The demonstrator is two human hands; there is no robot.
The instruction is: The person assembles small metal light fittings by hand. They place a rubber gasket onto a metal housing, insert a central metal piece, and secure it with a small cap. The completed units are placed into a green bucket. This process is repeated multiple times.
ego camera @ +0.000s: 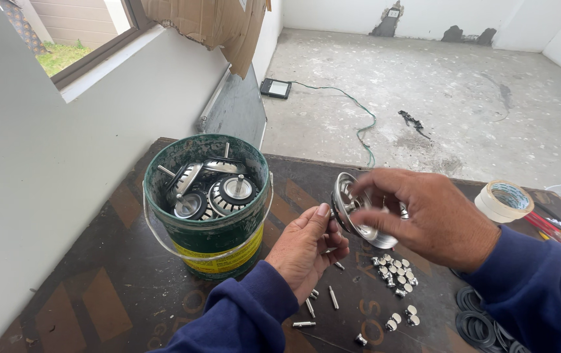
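Head view: both hands meet over a dark brown patterned board bench (117, 287), working on a round shiny steel sink strainer basket (359, 212) held in the air just right of a green plastic bucket with a yellow label and wire handle (212, 229). Left hand (306, 248) has its grip clenched on the strainer's lower left rim, thumb up against the edge; something small may be pinched under the fingers, cannot tell. Right hand (434, 219) has its grip closed over the strainer's right side and top, fingertips curled on the rim near the centre post. The bucket is full of more steel strainers (228, 191), posts sticking up. On the bench below the hands lie loose small steel pins (333, 297) and a cluster of small shiny steel caps (395, 271); black rubber ring gaskets (476, 320) are piled at lower right, a roll of cream tape (504, 201) stands further right. To do this well, I judge: left hand steadies the basket, right hand turns or seats squarely on the post, work kept low over the bench so dropped bits land by the caps.
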